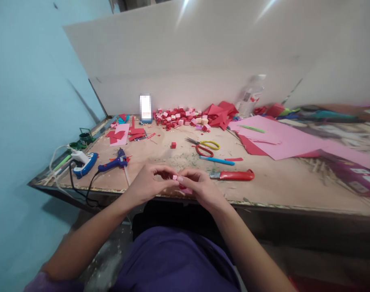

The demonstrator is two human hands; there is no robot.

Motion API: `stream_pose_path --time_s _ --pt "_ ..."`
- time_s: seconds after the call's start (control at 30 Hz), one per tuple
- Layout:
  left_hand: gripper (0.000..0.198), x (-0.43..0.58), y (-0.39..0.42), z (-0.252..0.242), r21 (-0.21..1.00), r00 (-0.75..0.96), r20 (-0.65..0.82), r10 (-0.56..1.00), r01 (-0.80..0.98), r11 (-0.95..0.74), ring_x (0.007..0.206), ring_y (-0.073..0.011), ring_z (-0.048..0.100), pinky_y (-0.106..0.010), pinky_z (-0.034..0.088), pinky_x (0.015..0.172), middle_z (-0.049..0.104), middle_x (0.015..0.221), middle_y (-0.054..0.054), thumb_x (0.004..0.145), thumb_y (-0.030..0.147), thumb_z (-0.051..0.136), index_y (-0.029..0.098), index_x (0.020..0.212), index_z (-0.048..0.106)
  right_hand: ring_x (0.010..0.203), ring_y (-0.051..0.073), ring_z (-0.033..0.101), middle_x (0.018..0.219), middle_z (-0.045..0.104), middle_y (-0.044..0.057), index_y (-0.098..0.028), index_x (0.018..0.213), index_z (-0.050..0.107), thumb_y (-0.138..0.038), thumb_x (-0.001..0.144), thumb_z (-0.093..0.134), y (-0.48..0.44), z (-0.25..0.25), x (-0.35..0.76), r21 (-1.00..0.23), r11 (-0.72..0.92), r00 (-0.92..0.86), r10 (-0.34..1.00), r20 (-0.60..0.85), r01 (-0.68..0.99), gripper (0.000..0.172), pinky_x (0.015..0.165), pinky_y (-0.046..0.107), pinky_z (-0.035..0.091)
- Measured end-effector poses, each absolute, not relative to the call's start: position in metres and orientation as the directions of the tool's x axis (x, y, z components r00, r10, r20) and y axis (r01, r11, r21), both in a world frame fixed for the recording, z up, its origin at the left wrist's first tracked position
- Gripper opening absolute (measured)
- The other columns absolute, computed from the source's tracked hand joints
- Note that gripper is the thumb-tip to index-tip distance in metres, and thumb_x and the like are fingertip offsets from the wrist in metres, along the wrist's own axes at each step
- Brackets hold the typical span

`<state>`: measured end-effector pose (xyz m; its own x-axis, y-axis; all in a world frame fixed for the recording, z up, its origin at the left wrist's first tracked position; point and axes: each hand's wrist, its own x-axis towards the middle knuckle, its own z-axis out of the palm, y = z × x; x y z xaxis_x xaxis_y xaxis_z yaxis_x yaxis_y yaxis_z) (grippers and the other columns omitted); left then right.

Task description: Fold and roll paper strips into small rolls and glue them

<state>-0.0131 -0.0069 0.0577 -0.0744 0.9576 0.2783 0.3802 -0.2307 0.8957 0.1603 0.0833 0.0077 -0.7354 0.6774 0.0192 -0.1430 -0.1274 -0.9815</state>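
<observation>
Near the table's front edge, my left hand [150, 181] and my right hand [197, 184] meet fingertip to fingertip. Between them they pinch a small pink paper cube [174, 177]; its lower part is hidden by my fingers. Just under my right fingers, bits of red and pink paper show, and I cannot tell whether they are held or lie on the table. Beyond my hands sits a single red paper cube [173, 145]. A red-handled utility knife [236, 175] lies right beside my right hand, with its blade towards it.
Scissors [204, 147] and a blue pen-like tool [217, 161] lie beyond the knife. A blue glue gun [114, 161] and power strip [85, 165] are at left. Many paper cubes [181, 117] are heaped by the back board, near a phone [145, 108]. Pink sheets [294, 138] cover the right.
</observation>
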Motion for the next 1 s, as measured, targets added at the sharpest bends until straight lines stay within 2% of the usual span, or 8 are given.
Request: stream_pose_path --time_s 0.23,0.53,0.6,0.7,0.73,0.8,0.93,1.0 --pt "0.011 -0.017 -0.008 0.056 0.903 -0.100 0.297 0.950 0.352 -0.245 0.080 -0.0186 0.069 -0.028 0.053 0.076 0.078 0.082 -0.005 0.078 0.027 0.081 0.016 0.082 0.079 0.065 0.012 0.059 0.074 0.070 0.001 -0.020 0.081 0.082 -0.038 0.076 0.088 0.083 0.011 0.162 -0.966 -0.161 -0.748 0.662 0.048 -0.205 0.020 0.061 0.024 0.041" --pt "0.014 -0.016 -0.007 0.049 0.938 -0.116 0.284 0.952 0.238 -0.251 0.082 -0.0186 0.068 -0.029 0.054 0.079 0.076 0.083 -0.006 0.075 0.026 0.085 0.016 0.082 0.078 0.064 0.013 0.063 0.072 0.073 0.002 -0.019 0.080 0.082 -0.035 0.066 0.093 0.078 0.020 0.162 -0.924 -0.311 -0.757 0.653 -0.036 -0.224 0.023 0.063 0.025 0.044" --pt "0.020 -0.021 -0.007 0.050 0.953 -0.089 0.251 0.964 0.200 -0.229 0.083 -0.0183 0.069 -0.029 0.055 0.079 0.076 0.085 -0.006 0.073 0.026 0.087 0.016 0.088 0.080 0.061 0.012 0.061 0.069 0.071 0.001 -0.019 0.078 0.081 -0.033 0.066 0.093 0.078 0.021 0.163 -0.908 -0.349 -0.764 0.643 -0.052 -0.233 0.022 0.061 0.025 0.044" --pt "0.047 -0.042 0.003 0.059 0.972 0.000 0.167 0.986 0.165 -0.165 0.078 -0.0168 0.068 -0.029 0.056 0.073 0.075 0.090 -0.004 0.070 0.029 0.089 0.019 0.115 0.078 0.067 0.014 0.064 0.074 0.073 0.002 -0.019 0.079 0.080 -0.033 0.068 0.092 0.080 0.023 0.167 -0.881 -0.376 -0.752 0.658 -0.035 -0.288 0.021 0.067 0.026 0.048" --pt "0.052 -0.051 0.011 0.065 0.968 0.015 0.148 0.989 0.202 -0.148 0.077 -0.0165 0.068 -0.029 0.056 0.072 0.075 0.092 -0.004 0.070 0.029 0.089 0.020 0.120 0.076 0.072 0.015 0.066 0.077 0.074 0.003 -0.020 0.079 0.080 -0.033 0.068 0.092 0.082 0.024 0.169 -0.874 -0.373 -0.738 0.674 -0.025 -0.312 0.021 0.071 0.028 0.049" --pt "0.044 -0.067 0.034 0.075 0.915 -0.013 0.191 0.981 0.363 -0.173 0.081 -0.0172 0.068 -0.030 0.056 0.075 0.075 0.092 -0.006 0.075 0.029 0.084 0.018 0.116 0.077 0.076 0.017 0.067 0.079 0.074 0.003 -0.020 0.078 0.080 -0.034 0.068 0.093 0.088 0.027 0.173 -0.870 -0.348 -0.700 0.714 -0.005 -0.349 0.022 0.076 0.030 0.051" --pt "0.024 -0.077 0.097 0.078 0.692 -0.016 0.241 0.970 0.704 -0.160 0.092 -0.0207 0.069 -0.034 0.054 0.087 0.077 0.107 -0.010 0.083 0.021 0.072 0.016 0.106 0.078 0.077 0.016 0.066 0.079 0.074 0.003 -0.019 0.077 0.081 -0.036 0.066 0.094 0.103 0.035 0.178 -0.888 -0.255 -0.604 0.796 0.031 -0.383 0.024 0.077 0.029 0.050" --pt "0.030 -0.071 0.123 0.069 0.636 -0.018 0.209 0.978 0.762 -0.122 0.102 -0.0249 0.069 -0.037 0.052 0.094 0.076 0.117 -0.013 0.079 0.017 0.074 0.015 0.109 0.077 0.077 0.016 0.066 0.079 0.074 0.003 -0.020 0.078 0.081 -0.036 0.066 0.094 0.109 0.039 0.179 -0.897 -0.218 -0.573 0.818 0.047 -0.384 0.024 0.077 0.028 0.050"
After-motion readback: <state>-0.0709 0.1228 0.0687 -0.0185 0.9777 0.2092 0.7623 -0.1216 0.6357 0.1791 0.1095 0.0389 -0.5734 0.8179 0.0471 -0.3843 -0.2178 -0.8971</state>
